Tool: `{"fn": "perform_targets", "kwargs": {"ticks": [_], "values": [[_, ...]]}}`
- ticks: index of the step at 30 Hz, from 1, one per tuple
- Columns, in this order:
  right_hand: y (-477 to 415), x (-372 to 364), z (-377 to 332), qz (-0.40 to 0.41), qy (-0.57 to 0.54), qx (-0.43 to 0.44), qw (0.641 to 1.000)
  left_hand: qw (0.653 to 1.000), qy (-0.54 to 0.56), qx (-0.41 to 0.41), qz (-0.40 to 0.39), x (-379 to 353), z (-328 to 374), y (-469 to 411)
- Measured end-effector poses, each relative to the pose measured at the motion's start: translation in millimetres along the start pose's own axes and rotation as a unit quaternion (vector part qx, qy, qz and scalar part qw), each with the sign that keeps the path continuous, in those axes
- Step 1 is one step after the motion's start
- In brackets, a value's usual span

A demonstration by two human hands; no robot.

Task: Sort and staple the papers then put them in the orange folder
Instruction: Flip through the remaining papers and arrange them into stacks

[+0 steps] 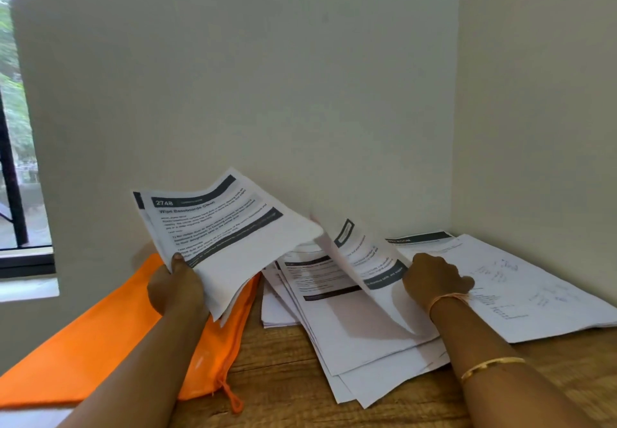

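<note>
Head view: the left hand (177, 290) grasps a fanned sheaf of white printed sheets (227, 227), top page headed "2748". Directly beneath lies the flat orange fabric zip folder (100, 344). The right hand (434, 280) pinches 1 curled white printed sheet (364, 260) above the loose paper pile (350, 327) on the wooden table (283, 377).

- The only view comes from the camera on my head, looking forward and down along both my forearms.
- It faces the room corner (455, 127), where two walls meet behind the wooden table (283, 377). Bare wall fills the upper half of the frame.
- It sits close in. My left hand (177, 289) and right hand (434, 277) fall around mid-frame, with the papers (360, 337) and orange folder (100, 344) below.
- The wide lens takes in a window (16, 127) at the far left edge.
</note>
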State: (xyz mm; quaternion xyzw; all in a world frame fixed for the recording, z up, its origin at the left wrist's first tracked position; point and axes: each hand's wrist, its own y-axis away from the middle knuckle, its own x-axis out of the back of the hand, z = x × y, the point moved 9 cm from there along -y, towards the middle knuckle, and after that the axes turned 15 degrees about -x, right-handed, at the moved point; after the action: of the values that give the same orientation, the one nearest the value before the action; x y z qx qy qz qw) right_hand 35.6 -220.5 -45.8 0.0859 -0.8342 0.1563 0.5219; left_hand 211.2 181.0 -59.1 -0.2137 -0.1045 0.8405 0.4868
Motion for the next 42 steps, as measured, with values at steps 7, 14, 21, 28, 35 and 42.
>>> {"fn": "perform_targets", "kwargs": {"ticks": [7,14,21,28,35,42], "values": [[8.2,0.0,-2.0,-0.002,0.048,0.015,0.999,1.000,0.007,-0.022,-0.014,-3.9,9.3,3.5],[20.7,11.8,-21.1,0.024,-0.010,0.058,0.998,0.987,-0.038,-0.126,-0.096,-20.7,31.0,9.9],[42.6,14.6,-58.6,-0.021,-0.289,0.219,0.932,0.964,0.001,-0.189,-0.189,-45.5,44.3,25.8],[47.5,10.3,-63.0,-0.060,-0.306,0.240,0.919,0.950,0.047,-0.206,-0.230,-55.2,55.3,38.6],[51.9,7.3,-64.7,-0.116,-0.323,0.229,0.911,0.949,0.058,-0.198,-0.237,-55.7,54.0,40.0],[50.9,13.6,-63.9,-0.098,-0.347,0.226,0.905,0.946,0.060,-0.185,-0.260,-58.8,50.1,41.0]]}}
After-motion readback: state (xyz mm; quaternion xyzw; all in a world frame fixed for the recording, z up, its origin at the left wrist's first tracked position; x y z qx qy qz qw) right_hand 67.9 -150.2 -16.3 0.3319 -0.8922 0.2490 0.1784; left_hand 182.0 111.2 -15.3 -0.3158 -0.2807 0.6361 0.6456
